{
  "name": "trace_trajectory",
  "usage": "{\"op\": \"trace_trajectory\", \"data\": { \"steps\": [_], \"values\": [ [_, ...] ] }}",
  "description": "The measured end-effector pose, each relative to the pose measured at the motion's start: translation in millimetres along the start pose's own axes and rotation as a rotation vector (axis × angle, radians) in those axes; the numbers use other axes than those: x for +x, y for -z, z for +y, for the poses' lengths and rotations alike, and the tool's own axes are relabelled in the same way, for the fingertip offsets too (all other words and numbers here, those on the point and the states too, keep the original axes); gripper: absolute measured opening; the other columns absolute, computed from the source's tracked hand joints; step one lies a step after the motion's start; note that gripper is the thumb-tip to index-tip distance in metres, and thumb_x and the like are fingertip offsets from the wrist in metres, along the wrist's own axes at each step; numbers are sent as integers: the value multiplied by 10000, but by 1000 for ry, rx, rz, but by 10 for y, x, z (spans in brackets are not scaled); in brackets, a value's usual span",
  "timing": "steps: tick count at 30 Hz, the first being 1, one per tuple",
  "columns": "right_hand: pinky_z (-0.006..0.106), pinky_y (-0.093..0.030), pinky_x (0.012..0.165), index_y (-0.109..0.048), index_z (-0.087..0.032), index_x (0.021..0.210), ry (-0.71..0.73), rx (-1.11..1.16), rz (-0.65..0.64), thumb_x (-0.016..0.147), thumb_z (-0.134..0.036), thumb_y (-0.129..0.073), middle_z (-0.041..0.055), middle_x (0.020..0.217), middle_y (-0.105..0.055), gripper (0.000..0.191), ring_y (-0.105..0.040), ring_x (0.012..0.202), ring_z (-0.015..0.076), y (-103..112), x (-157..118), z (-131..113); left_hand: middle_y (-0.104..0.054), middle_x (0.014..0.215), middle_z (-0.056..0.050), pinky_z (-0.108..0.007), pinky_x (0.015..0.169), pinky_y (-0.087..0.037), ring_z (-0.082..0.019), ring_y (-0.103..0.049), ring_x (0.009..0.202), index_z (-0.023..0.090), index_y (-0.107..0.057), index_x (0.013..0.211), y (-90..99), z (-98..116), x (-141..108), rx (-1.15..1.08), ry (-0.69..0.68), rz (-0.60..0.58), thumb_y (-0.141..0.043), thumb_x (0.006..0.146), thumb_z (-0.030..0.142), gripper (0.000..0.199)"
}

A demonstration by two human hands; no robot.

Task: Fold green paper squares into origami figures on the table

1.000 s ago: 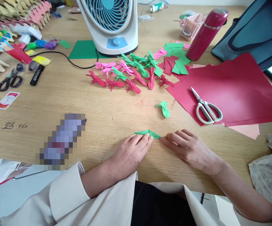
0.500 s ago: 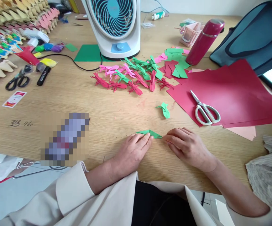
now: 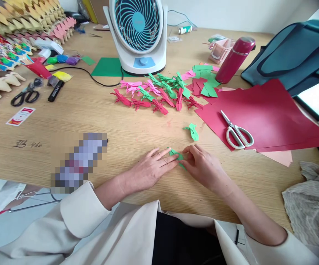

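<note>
A folded piece of green paper [image 3: 173,151] lies on the table in front of me, partly hidden by my fingers. My left hand [image 3: 150,169] is laid flat from the left, fingers stretched out and apart, its fingertips pressing on the paper. From the other side, my right hand [image 3: 203,165] pinches the paper's right part between thumb and fingers. Just beyond the hands sits a folded green paper figure [image 3: 193,131]. Further back, several red, pink and green folded paper figures [image 3: 159,105] lie in a cluster.
White-handled scissors [image 3: 238,134] rest on large red paper sheets [image 3: 269,110] at the right. A red flask [image 3: 235,60], a blue bag [image 3: 283,55] and a white fan [image 3: 141,55] stand behind. At the left are black scissors [image 3: 24,96], a marker [image 3: 56,91] and a blurred-out object [image 3: 79,162].
The green paper has been turned to a steeper slant. My right hand has moved left onto it, close against the left fingertips. The left fingers have spread more.
</note>
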State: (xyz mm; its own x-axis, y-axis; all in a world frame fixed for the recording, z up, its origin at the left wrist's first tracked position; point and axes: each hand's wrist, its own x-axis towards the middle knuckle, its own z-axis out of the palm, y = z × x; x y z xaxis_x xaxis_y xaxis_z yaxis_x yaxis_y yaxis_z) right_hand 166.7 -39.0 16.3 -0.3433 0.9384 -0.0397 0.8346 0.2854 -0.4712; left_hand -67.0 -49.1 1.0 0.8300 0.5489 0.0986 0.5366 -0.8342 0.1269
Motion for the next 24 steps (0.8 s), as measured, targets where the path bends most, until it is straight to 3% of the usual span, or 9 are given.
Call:
{"op": "trace_trajectory", "data": {
  "steps": [3,5,8,12,15,18,24],
  "values": [
    [298,-426,681,-566,-199,936,0,-8,-12,850,-228,-651,58,934,-606,125,-604,795,192,-39,26,-54,-480,1515,-78,-477,1161,-320,-270,-362,1444,169,-462,1420,-11,21,8,-50,58,100,-396,971,86,461],
    [297,-422,685,-558,-206,914,13,39,-13,825,-191,-654,53,929,-604,132,-598,804,190,-52,28,-80,-553,1433,-98,-464,1118,-377,-260,-467,1354,171,-512,1343,-14,52,20,-107,175,207,-442,964,117,389],
    [274,-391,623,-527,-217,843,7,219,-6,797,-140,-639,0,790,-585,143,-555,697,153,-62,18,-100,-615,1250,-125,-442,1022,-464,-256,-564,1185,164,-536,1233,-14,98,59,-241,389,367,-552,919,167,314],
    [256,-331,523,-510,-223,801,-61,555,18,830,-205,-631,-58,617,-491,125,-454,543,110,-103,8,-87,-600,1119,-102,-356,863,-535,-199,-615,981,164,-501,1203,-16,125,161,-544,614,547,-668,834,186,406],
    [253,-357,515,-521,-223,847,-104,864,37,837,-304,-664,-51,647,-522,165,-479,548,107,-158,29,-64,-630,1060,-74,-279,735,-530,-169,-633,898,167,-552,1128,-8,118,265,-863,715,510,-693,822,257,348],
    [262,-446,580,-512,-221,856,-106,1122,36,798,-398,-730,-36,709,-570,287,-565,604,113,-191,63,-52,-648,851,-25,-253,696,-497,-139,-617,774,157,-603,877,7,96,360,-1099,674,411,-637,868,325,171],
    [273,-492,615,-511,-225,834,-114,1241,15,731,-484,-797,-31,742,-557,398,-575,639,116,-161,97,-56,-543,657,38,-213,568,-387,-85,-486,603,157,-525,669,107,23,477,-1104,626,370,-654,828,311,256]
  ]
}}
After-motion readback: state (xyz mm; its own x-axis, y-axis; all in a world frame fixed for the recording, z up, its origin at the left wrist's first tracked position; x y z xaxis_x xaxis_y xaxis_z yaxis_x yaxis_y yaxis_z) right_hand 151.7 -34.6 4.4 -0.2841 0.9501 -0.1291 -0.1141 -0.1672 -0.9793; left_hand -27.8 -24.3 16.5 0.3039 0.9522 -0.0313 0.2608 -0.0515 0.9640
